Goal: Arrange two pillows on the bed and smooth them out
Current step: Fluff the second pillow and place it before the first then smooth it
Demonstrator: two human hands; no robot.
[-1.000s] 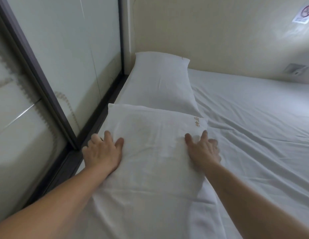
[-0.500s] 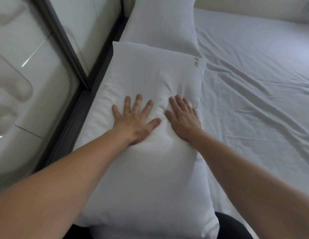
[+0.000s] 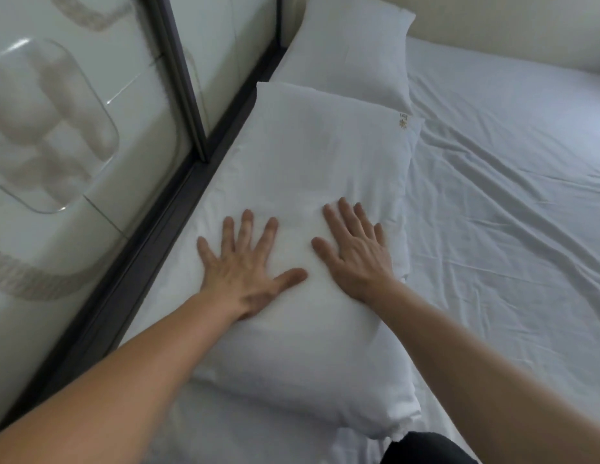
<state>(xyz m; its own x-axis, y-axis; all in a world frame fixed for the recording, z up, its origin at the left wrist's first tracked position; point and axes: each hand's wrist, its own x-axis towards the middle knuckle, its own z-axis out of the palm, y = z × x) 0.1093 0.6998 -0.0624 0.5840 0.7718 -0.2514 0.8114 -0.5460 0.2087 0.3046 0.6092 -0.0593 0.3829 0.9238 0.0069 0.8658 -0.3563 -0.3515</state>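
Two white pillows lie end to end along the bed's left edge. The near pillow (image 3: 312, 155) has a small gold emblem at its far right corner. The far pillow (image 3: 352, 51) sits beyond it against the wall corner. My left hand (image 3: 245, 266) rests flat on the near pillow's middle, fingers spread, holding nothing. My right hand (image 3: 355, 249) lies flat beside it on the same pillow, fingers apart, near the pillow's right edge. Both palms press into the fabric.
The white bed sheet (image 3: 509, 212) stretches right, creased with diagonal wrinkles. A dark frame (image 3: 178, 209) and glossy glass panel (image 3: 74, 128) border the bed's left side. A beige wall (image 3: 509, 25) stands behind. Something dark (image 3: 422, 447) shows at the bottom edge.
Both hands moved from the pillow's sides to its middle, then slid slightly toward me and apart, fingers spread flat. The view tilted down toward the near pillow.
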